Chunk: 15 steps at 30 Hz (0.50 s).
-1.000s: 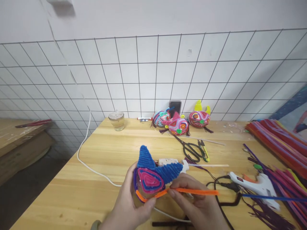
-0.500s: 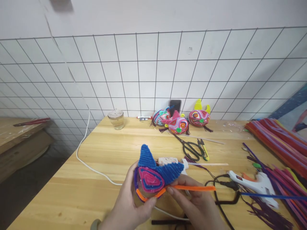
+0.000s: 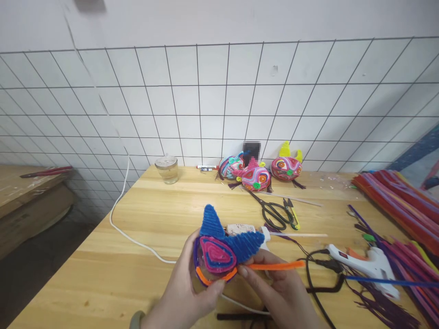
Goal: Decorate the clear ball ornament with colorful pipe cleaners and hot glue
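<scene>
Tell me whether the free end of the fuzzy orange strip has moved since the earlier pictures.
Yes: the fuzzy orange strip has its free end slightly further left and higher in view, judged against the white, orange-triggered glue gun.

To the left of the left hand, open wooden tabletop leaves room to pass, crossed by a white cord. Rightward of the right hand, black cable and a white glue gun obstruct.

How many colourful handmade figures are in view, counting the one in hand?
4: a blue-eared figure in the left hand; near the wall, a multicoloured figure at left, a pink figure partly covering it, and a yellow-eared figure at right.
</scene>
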Motion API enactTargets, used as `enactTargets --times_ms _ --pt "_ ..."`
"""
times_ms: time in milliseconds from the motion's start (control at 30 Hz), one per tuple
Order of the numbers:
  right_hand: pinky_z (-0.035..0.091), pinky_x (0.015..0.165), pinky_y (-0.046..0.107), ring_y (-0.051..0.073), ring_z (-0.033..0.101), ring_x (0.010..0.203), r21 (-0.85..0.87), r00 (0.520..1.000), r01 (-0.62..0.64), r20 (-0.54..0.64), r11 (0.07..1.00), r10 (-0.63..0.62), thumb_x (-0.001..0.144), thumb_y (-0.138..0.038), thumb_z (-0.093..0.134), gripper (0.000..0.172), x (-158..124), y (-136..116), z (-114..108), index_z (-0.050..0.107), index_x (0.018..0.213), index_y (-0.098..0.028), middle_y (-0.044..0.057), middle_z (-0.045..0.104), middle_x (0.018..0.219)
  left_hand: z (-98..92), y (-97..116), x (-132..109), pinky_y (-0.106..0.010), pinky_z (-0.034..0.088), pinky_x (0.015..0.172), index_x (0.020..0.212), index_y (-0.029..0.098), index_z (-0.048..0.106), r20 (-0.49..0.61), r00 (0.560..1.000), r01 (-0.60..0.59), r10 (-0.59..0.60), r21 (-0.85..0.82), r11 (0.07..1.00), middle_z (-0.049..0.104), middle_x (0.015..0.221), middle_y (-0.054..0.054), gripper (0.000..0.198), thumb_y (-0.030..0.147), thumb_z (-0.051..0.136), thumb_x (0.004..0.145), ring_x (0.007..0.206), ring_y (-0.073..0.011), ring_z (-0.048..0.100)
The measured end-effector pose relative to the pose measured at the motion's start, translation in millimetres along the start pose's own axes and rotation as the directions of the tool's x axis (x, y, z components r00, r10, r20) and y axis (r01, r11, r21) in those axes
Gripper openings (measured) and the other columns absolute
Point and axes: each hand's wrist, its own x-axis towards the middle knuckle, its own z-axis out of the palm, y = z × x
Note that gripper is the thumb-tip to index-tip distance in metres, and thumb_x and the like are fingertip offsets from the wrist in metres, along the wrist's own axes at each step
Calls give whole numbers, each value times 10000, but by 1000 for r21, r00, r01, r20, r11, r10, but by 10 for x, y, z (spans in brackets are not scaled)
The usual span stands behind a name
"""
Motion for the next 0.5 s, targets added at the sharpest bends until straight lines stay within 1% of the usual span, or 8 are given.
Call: enactTargets --times_ms 100,200,300,367,433,500 --pt "518 823 326 234 666 903 2 999 2 32 1000 -2 871 -339 594 185 5 4 -1 715 912 -205 76 733 926 11 -39 -19 -404 503 921 1199 241 543 -66 998 13 -15 -33 999 661 1178 -113 584 164 727 650 1079 -321 617" --pt "516 817 322 231 663 888 -10 999 -13 43 1000 13 878 -351 584 199 10 11 1 712 896 -201 77 730 915 -14 -91 -22 -420 480 948 1226 232 531 -74 997 24 -24 -1 1000 633 1219 -127 607 172 728 656 1104 -332 596" --pt "513 809 309 222 660 866 11 998 -32 54 999 31 878 -364 582 203 16 12 7 701 874 -199 70 727 899 -53 -124 -9 -428 463 969 1260 241 504 -24 1000 -8 9 45 999 613 1251 -129 621 173 718 681 1138 -334 573" --pt "505 831 319 227 656 890 44 997 -54 61 998 52 877 -374 581 208 19 10 12 688 885 -196 70 723 910 -70 -119 0 -419 458 976 1270 250 491 6 1000 -18 18 52 999 605 1262 -123 608 181 704 705 1154 -325 563" --pt "498 853 337 239 651 915 71 995 -78 72 994 73 876 -388 580 220 22 11 15 678 889 -192 75 721 920 -78 -87 6 -408 449 986 1283 259 474 41 999 13 -15 47 999 601 1268 -115 603 192 697 727 1167 -312 555" --pt "498 856 354 251 650 917 97 992 -103 88 990 94 870 -407 582 239 25 19 15 676 874 -187 81 723 917 -81 -31 13 -411 430 1005 1306 264 450 83 994 70 -72 30 997 593 1287 -113 616 216 700 745 1186 -306 543"
